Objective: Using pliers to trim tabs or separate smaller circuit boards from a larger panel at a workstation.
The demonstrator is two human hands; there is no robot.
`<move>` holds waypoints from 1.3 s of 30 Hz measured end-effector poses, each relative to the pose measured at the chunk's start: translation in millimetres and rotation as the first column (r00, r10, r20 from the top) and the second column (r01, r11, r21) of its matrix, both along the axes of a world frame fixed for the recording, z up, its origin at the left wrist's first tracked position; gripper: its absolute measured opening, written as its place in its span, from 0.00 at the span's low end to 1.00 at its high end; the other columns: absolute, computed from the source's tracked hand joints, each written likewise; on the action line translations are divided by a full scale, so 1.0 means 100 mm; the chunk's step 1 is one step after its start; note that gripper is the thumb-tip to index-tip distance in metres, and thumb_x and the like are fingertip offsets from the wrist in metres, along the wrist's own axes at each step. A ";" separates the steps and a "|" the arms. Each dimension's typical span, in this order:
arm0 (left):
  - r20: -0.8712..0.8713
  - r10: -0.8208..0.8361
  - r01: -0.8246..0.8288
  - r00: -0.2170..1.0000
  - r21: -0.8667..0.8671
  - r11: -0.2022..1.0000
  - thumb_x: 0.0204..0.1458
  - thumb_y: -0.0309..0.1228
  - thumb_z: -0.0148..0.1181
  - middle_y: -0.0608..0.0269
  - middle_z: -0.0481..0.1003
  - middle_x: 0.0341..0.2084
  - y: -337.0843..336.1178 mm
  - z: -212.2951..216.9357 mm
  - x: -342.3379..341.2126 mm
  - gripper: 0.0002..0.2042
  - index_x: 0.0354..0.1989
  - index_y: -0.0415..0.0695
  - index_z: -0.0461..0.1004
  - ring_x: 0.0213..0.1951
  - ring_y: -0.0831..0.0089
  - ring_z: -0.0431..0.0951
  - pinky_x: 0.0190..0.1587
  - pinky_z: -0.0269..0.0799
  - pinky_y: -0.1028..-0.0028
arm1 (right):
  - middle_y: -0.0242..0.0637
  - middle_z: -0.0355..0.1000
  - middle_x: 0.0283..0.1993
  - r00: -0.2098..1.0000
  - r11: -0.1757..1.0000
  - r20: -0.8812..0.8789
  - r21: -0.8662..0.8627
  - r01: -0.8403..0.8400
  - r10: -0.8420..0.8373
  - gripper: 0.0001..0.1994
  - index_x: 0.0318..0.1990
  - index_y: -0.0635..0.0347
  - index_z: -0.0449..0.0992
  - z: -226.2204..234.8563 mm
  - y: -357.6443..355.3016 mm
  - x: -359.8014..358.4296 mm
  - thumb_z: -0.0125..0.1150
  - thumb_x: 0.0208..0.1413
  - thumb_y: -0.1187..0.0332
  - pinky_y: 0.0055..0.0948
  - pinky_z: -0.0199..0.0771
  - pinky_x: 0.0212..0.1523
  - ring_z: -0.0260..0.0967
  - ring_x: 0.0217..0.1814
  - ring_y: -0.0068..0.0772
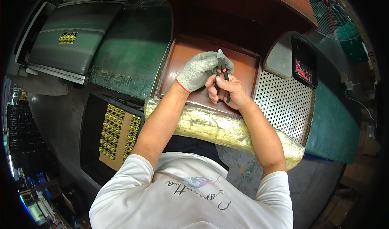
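A pair of cutting pliers (221,62) with black and orange handles is held upright in my bare right hand (232,92). My fingers wrap the handles, and the jaws point away from me. Just left of the pliers and partly behind them is my left hand (197,70), in a grey-white knit glove with a red cuff edge. Its fingers look curled inward. The pliers cover part of them, so whatever they hold is hidden. Both hands are above a reddish-brown tray (169,73) with raised edges.
A padded yellow roll (202,125) runs along the near edge. Left stand a green surface (127,46), a yellow-black board (68,37) on a belt, and a black bin (91,127) with several boards (111,127). Right are perforated metal (283,103) and a black tray (310,54) of red parts.
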State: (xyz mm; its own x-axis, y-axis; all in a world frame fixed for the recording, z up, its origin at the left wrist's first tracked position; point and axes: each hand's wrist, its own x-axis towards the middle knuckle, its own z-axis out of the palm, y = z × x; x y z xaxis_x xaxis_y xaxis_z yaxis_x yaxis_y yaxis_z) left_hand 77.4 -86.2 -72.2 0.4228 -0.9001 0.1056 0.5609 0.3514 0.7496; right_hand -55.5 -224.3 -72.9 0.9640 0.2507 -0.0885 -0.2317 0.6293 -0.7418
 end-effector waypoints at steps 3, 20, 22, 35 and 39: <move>-0.004 -0.002 0.002 1.000 -0.001 1.000 0.63 0.39 0.61 0.47 0.82 0.49 0.00 -0.01 0.00 0.19 0.54 0.35 0.79 0.48 0.59 0.83 0.53 0.80 0.62 | 0.36 0.72 0.32 1.000 1.000 -0.007 -0.001 0.003 -0.003 0.18 0.49 0.67 0.76 0.01 0.00 -0.01 0.56 0.72 0.56 0.30 0.73 0.35 0.69 0.30 0.30; -0.040 0.202 -0.201 0.979 0.018 0.979 0.62 0.31 0.63 0.51 0.83 0.45 -0.02 0.05 0.03 0.13 0.51 0.36 0.80 0.48 0.60 0.83 0.54 0.80 0.61 | 0.41 0.78 0.38 0.993 0.993 -0.097 -0.104 0.060 -0.070 0.19 0.52 0.69 0.76 0.00 0.04 0.03 0.51 0.75 0.57 0.34 0.78 0.40 0.76 0.36 0.31; 0.025 0.225 -0.226 0.974 0.063 0.972 0.63 0.32 0.63 0.51 0.83 0.43 -0.01 0.08 0.04 0.12 0.49 0.36 0.80 0.46 0.61 0.83 0.52 0.80 0.62 | 0.39 0.78 0.37 0.982 0.985 -0.150 -0.145 0.094 -0.116 0.18 0.52 0.68 0.77 -0.03 0.04 0.04 0.53 0.75 0.58 0.31 0.79 0.38 0.76 0.35 0.28; 0.182 0.330 -0.368 0.926 0.241 0.898 0.66 0.39 0.58 0.51 0.81 0.35 0.02 0.01 0.13 0.16 0.40 0.36 0.79 0.37 0.63 0.80 0.43 0.77 0.64 | 0.41 0.78 0.38 0.981 0.945 -0.168 -0.326 0.036 -0.095 0.20 0.52 0.70 0.76 -0.03 0.07 0.05 0.52 0.75 0.57 0.34 0.80 0.42 0.76 0.37 0.31; -0.051 0.217 -0.216 0.975 0.041 0.976 0.65 0.39 0.61 0.49 0.82 0.40 0.02 0.10 0.05 0.16 0.45 0.36 0.79 0.42 0.60 0.82 0.48 0.79 0.62 | 0.42 0.78 0.39 0.992 0.983 -0.114 -0.184 0.024 -0.046 0.21 0.52 0.70 0.76 0.00 0.05 0.03 0.53 0.74 0.56 0.35 0.80 0.42 0.77 0.37 0.34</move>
State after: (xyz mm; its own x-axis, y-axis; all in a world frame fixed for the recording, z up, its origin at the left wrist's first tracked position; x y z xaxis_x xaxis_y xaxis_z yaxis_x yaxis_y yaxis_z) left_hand 82.1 -84.4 -61.8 0.6123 -0.7893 0.0470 0.5148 0.4431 0.7340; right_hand -52.6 -219.2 -73.3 0.9521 0.1861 -0.2427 -0.3043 0.4958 -0.8134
